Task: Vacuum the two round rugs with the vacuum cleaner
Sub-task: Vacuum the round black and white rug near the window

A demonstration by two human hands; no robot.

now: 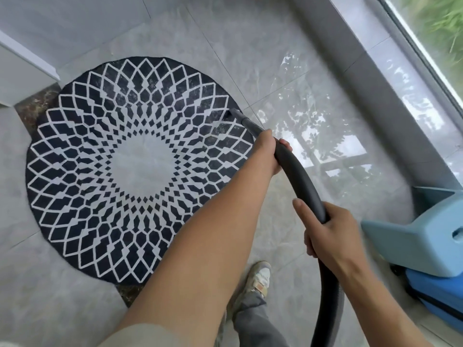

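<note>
Both hands grip the hose (298,176), the left hand (268,151) farther along, its nozzle (236,113) touching the round rug's (140,166) right edge, right hand (330,231) nearer.

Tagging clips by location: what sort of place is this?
Probably a home, beside a big window or glass door: glossy grey floor tiles, a patterned round rug, a window with greenery outside, and a blue vacuum cleaner.

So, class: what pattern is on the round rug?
White diamond lattice on black round rug, plain pale centre; head view.
</note>
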